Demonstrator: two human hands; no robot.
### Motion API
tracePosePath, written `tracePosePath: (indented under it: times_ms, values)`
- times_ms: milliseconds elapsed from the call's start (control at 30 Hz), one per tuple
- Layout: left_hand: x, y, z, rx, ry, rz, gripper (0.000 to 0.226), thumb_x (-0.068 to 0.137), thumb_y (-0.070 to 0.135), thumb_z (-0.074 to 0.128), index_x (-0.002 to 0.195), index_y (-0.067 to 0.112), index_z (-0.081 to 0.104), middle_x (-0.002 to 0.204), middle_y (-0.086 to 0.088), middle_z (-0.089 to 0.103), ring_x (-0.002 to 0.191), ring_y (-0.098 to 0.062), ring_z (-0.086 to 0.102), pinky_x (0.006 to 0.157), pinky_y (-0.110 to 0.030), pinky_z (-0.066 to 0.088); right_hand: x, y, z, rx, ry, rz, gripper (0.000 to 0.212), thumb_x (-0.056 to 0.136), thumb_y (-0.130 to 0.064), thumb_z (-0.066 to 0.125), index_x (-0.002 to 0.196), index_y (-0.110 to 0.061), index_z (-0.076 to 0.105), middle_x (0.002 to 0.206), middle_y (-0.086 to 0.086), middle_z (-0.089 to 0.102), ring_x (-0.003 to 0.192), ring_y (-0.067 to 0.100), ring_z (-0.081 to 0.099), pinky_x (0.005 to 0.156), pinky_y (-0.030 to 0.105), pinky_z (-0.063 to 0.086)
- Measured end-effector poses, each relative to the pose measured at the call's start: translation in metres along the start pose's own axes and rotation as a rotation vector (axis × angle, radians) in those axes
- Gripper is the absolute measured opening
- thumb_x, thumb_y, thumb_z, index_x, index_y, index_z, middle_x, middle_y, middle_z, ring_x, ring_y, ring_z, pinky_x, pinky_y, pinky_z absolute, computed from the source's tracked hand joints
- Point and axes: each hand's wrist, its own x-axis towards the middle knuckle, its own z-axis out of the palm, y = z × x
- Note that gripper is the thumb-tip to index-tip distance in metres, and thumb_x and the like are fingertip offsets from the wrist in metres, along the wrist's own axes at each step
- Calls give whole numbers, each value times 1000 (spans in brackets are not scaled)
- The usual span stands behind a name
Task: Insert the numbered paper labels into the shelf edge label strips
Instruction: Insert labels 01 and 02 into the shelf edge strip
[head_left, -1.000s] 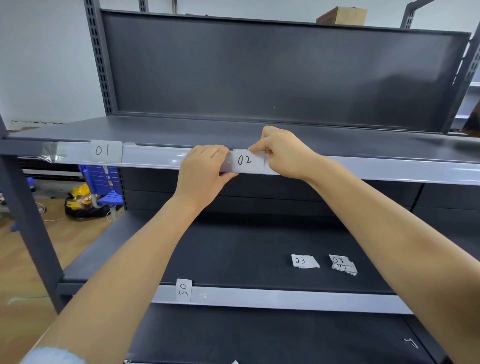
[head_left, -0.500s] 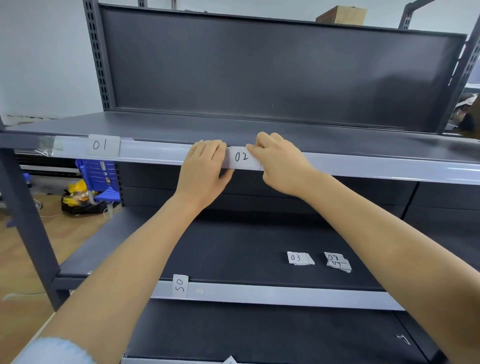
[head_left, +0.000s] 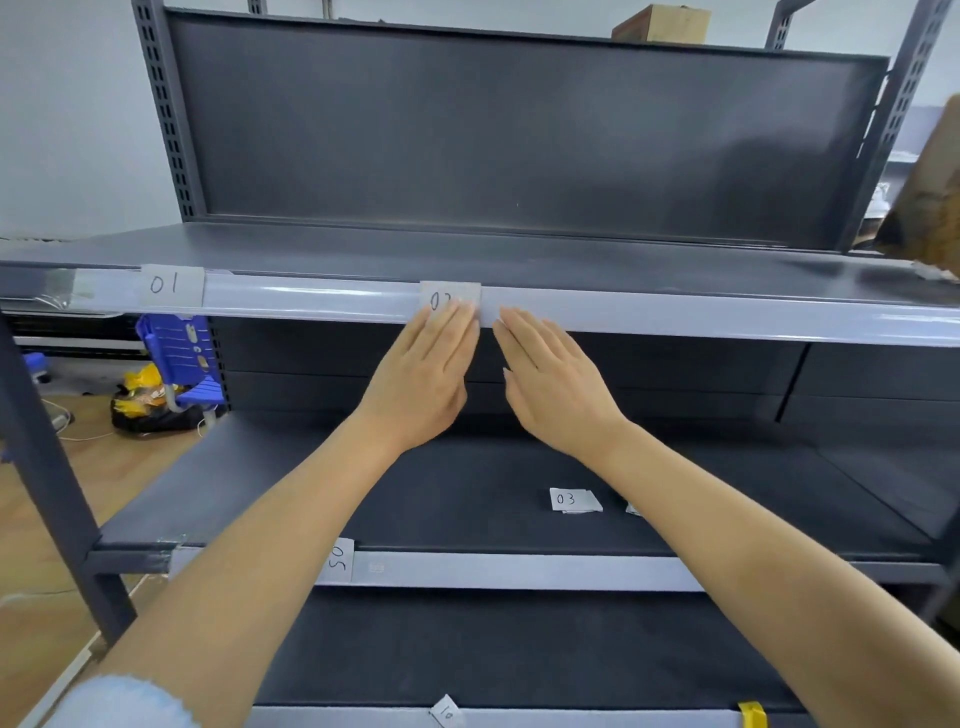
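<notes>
The "02" paper label (head_left: 451, 295) sits in the pale strip (head_left: 675, 317) on the upper shelf's front edge. My left hand (head_left: 423, 379) is flat with fingers extended, its fingertips over the label's lower part. My right hand (head_left: 556, 384) is flat and open just right of the label, fingertips at the strip's lower edge. Label "01" (head_left: 170, 285) is in the same strip at the left. Label "03" (head_left: 571, 500) lies loose on the middle shelf, with another paper edge (head_left: 632, 509) beside it, mostly hidden by my right forearm. Label "05" (head_left: 340, 560) is in the middle shelf's strip.
A dark grey metal shelving unit (head_left: 519, 140) fills the view, with perforated uprights. A paper label (head_left: 447, 713) and a yellow tab (head_left: 751, 714) sit on the lowest strip. A blue chair (head_left: 179, 358) and a bag (head_left: 145, 402) stand on the wooden floor at left.
Both hands have let go of the "02" label and dropped slightly, opening flat; the label now stays in the strip by itself.
</notes>
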Motion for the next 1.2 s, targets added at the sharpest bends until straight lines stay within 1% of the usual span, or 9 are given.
tracePosePath:
  times_ms: [100,200,300,333,400,467,567,1033,1200]
  values:
    - [-4,31,5,-34,-66,20,54,76,11,56,126,-8,47,133,-25,50,125,-36,47,108,-46,28,-40,10,15,28,-49,56,53,74,-8,69,124,4,56,130,17,57,121,29,56,102,42,43]
    - [-10,65,15,-68,-203,26,57,67,13,72,119,-7,58,129,-23,54,120,-34,53,104,-48,33,-81,21,32,33,-244,157,58,74,-13,72,127,2,54,134,15,55,124,26,54,103,38,42]
    - [-18,101,29,-120,-328,27,59,66,17,76,118,-4,60,126,-20,58,117,-30,56,104,-42,36,-122,36,45,95,-436,333,57,96,-19,45,146,-4,23,154,9,24,143,22,25,117,30,18]
    - [-22,114,33,-140,-388,14,60,74,20,70,126,-4,54,133,-19,52,123,-28,50,109,-38,28,-134,42,49,140,-498,405,56,98,-20,39,148,-6,17,156,7,19,144,21,20,117,29,14]
    - [-29,136,44,-151,-524,4,58,93,25,46,142,-1,30,150,-16,28,139,-25,27,116,-35,8,-155,50,53,179,-574,531,54,99,-22,36,147,-7,18,153,6,23,140,22,24,115,28,16]
    - [-35,155,52,-191,-629,-47,57,98,28,35,146,2,20,154,-12,17,142,-23,15,118,-34,4,-174,52,55,196,-637,599,49,99,-23,37,144,-7,26,147,8,33,134,24,33,112,29,22]
    - [-40,175,61,-270,-708,-109,57,98,31,35,145,3,21,154,-11,17,142,-23,13,117,-34,4,-187,54,57,218,-692,644,43,98,-24,38,137,-7,36,139,9,41,126,27,41,107,32,30]
    - [-39,159,131,-414,-760,-206,46,96,31,40,133,4,39,142,-8,38,135,-22,31,116,-32,13,-153,64,119,309,-836,531,48,98,-30,42,139,-6,35,142,8,40,128,27,42,104,34,34]
    - [-32,139,167,-402,-789,-222,45,97,31,39,135,7,39,141,-6,39,132,-21,35,115,-31,15,-131,76,148,313,-880,558,43,96,-32,47,132,-8,43,134,8,47,119,28,48,94,34,39]
